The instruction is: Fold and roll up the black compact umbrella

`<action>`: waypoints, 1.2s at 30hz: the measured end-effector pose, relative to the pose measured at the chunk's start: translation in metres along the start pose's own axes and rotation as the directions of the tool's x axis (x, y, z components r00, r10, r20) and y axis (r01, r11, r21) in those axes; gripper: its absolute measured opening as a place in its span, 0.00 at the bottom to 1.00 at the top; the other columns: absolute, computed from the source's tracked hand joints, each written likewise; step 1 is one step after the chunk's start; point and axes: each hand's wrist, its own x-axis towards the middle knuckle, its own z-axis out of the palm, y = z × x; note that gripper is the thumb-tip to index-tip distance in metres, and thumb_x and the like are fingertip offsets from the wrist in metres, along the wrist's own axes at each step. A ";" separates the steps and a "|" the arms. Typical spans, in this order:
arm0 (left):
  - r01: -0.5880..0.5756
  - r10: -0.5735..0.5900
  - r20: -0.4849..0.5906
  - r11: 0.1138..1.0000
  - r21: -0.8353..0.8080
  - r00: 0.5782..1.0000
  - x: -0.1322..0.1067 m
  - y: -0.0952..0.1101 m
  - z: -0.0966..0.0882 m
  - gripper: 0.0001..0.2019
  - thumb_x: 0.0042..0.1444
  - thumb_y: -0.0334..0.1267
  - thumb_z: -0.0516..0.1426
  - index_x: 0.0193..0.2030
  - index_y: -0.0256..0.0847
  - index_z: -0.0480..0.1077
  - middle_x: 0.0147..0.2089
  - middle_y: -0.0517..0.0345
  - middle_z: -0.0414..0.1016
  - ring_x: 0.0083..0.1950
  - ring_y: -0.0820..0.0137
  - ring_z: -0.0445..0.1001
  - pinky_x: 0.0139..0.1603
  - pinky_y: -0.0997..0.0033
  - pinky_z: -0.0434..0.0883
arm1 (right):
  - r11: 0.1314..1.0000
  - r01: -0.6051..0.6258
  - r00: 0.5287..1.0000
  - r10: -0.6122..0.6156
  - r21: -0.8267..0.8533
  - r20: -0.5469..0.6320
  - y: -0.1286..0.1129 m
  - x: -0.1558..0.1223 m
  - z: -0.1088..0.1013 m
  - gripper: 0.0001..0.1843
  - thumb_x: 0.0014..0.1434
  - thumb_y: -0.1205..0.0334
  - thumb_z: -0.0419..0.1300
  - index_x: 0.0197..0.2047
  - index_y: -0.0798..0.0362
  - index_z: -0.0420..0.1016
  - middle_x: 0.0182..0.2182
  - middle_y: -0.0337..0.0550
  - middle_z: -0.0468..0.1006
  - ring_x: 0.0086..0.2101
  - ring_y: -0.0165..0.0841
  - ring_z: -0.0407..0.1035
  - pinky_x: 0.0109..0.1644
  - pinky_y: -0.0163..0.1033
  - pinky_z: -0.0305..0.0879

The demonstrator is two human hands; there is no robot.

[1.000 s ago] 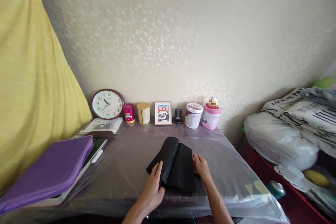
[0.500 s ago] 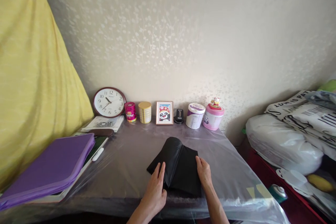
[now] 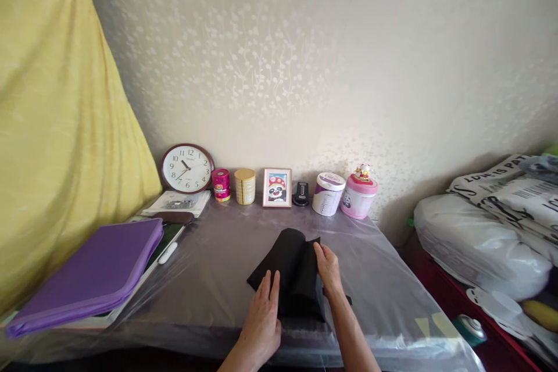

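On the table's front half lies a soft, black, folded sheet (image 3: 279, 256), cloth or thin plastic; I cannot tell which. Its left part bulges upward, and a fold runs down its middle. My left hand (image 3: 264, 314) rests on the lower left part with fingers stretched out. Pinched between the thumb and fingers of my right hand (image 3: 328, 267) is the right flap, raised and turned inward. Beneath that hand, a pale strip and a small dark end stick out at the right; what they belong to is hidden.
A purple folder (image 3: 91, 270) lies at the left on flat boards, near a white marker (image 3: 168, 253). Along the wall stand a clock (image 3: 188, 168), a pink tin (image 3: 221, 185), a yellow can (image 3: 244, 187), a picture frame (image 3: 277, 188) and two tubs. Bags (image 3: 475, 238) fill the right side.
My right hand has lifted the right flap and folded it left toward the middle. My left hand stays on the left part. The view has shifted slightly.
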 end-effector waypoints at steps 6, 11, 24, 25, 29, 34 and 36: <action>0.044 -0.048 0.040 0.995 0.086 0.998 0.002 0.005 -0.002 0.46 0.39 0.20 0.49 0.67 0.34 0.33 0.70 0.45 0.30 0.69 0.62 0.37 0.66 0.64 0.49 | 0.999 -0.029 0.999 0.028 0.020 0.045 -0.015 0.010 0.031 0.22 0.54 0.49 0.51 0.37 0.58 0.75 0.27 0.45 0.78 0.27 0.36 0.71 0.28 0.35 0.64; 0.019 -0.019 0.007 0.994 0.104 1.000 0.003 -0.001 0.008 0.42 0.38 0.23 0.50 0.65 0.28 0.43 0.70 0.42 0.33 0.69 0.59 0.39 0.66 0.62 0.48 | 0.998 -0.030 0.998 0.033 -0.053 0.052 -0.021 0.015 0.055 0.20 0.55 0.54 0.51 0.42 0.59 0.74 0.34 0.51 0.80 0.35 0.39 0.74 0.36 0.37 0.67; 0.006 -0.003 -0.032 0.996 0.091 0.999 0.005 -0.010 0.013 0.40 0.39 0.26 0.50 0.64 0.28 0.47 0.67 0.41 0.46 0.67 0.59 0.47 0.65 0.63 0.50 | 0.977 -0.012 0.968 0.065 -0.212 0.244 -0.030 0.010 0.081 0.21 0.60 0.57 0.47 0.52 0.61 0.66 0.23 0.44 0.79 0.31 0.35 0.75 0.35 0.35 0.64; 0.009 -0.005 -0.034 0.995 0.095 0.999 0.004 -0.010 0.013 0.39 0.40 0.26 0.50 0.64 0.28 0.47 0.67 0.41 0.48 0.67 0.60 0.48 0.65 0.63 0.50 | 0.977 -0.009 0.962 0.067 -0.214 0.266 -0.031 0.009 0.081 0.21 0.61 0.58 0.47 0.52 0.61 0.65 0.22 0.41 0.79 0.28 0.34 0.75 0.34 0.34 0.64; 0.036 -0.036 -0.008 0.992 0.122 0.999 -0.003 -0.020 0.012 0.33 0.47 0.28 0.48 0.63 0.26 0.49 0.65 0.39 0.53 0.66 0.62 0.53 0.63 0.65 0.55 | 0.978 0.030 0.934 0.046 -0.208 0.354 -0.039 0.005 0.079 0.19 0.62 0.58 0.46 0.52 0.58 0.63 0.26 0.36 0.80 0.23 0.27 0.72 0.32 0.31 0.62; 0.031 -0.004 -0.178 0.988 0.150 0.984 -0.013 -0.027 0.010 0.25 0.56 0.35 0.44 0.60 0.27 0.54 0.61 0.40 0.60 0.62 0.61 0.60 0.60 0.59 0.62 | 0.968 0.110 0.907 -0.005 -0.224 0.422 -0.047 -0.004 0.076 0.14 0.62 0.60 0.46 0.46 0.54 0.67 0.27 0.36 0.80 0.25 0.26 0.72 0.34 0.30 0.61; -0.012 0.063 -0.285 0.984 0.176 0.957 -0.012 -0.022 0.007 0.23 0.56 0.34 0.44 0.58 0.31 0.58 0.61 0.43 0.60 0.62 0.61 0.60 0.60 0.56 0.62 | 0.952 0.183 0.895 -0.058 -0.245 0.442 -0.048 -0.008 0.076 0.12 0.62 0.61 0.47 0.43 0.52 0.69 0.27 0.36 0.80 0.28 0.28 0.73 0.35 0.30 0.60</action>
